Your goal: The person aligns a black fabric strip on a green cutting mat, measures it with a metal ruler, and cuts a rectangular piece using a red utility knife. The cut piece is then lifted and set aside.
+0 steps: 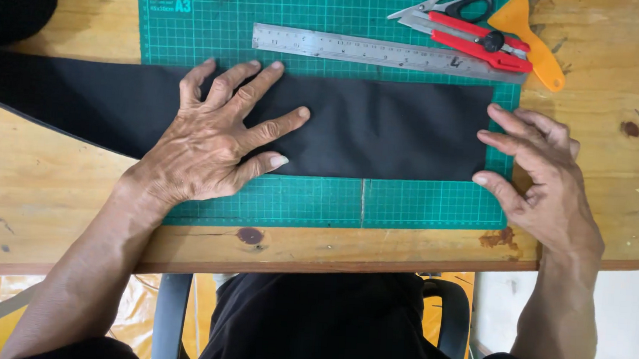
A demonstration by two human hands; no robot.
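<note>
Black fabric strip lay flat across centre of frame on green cutting mat, running off mat to left edge over wooden table. Left hand was spread wide, palm down, pressing the cloth mid-left; fingers fanned, gripping nothing. Right hand sat at cloth's right end, fingers together & slightly curled, tips touching the short edge; not closed on anything. Steel ruler lay just above cloth, parallel w/ its top edge. Scissors, red-handled cutter, orange scraper sat upper right. Cloth looked thin, soft, light, prob limp & apt to shift or wrinkle; best held by flat palm pressure, or pinched at right-end corners
</note>
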